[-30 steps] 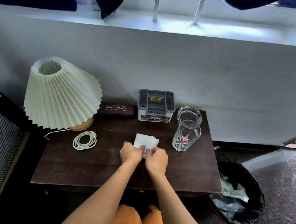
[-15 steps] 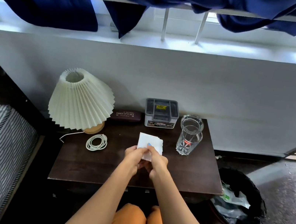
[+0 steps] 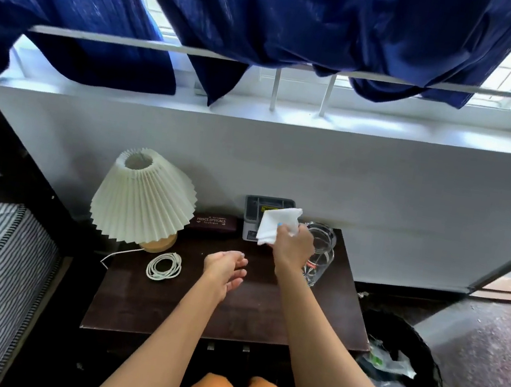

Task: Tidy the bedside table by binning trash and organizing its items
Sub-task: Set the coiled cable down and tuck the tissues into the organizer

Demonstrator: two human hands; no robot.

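Tissue (image 3: 277, 225) is hanging pinched in the right hand (image 3: 294, 244) above the desk (image 3: 262, 308); left hand (image 3: 224, 268) is hovering half-open, empty.

Lamp (image 3: 143, 195) left, glass (image 3: 321, 257) right — bin (image 3: 412, 378) beside table (image 3: 228, 316).

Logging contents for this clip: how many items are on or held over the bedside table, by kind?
Lamp: 1
Coiled white cable: 1
Glasses case: 1
Grey box: 1
Glass jug: 1
Folded white tissue, held in the right hand: 1
Total: 6
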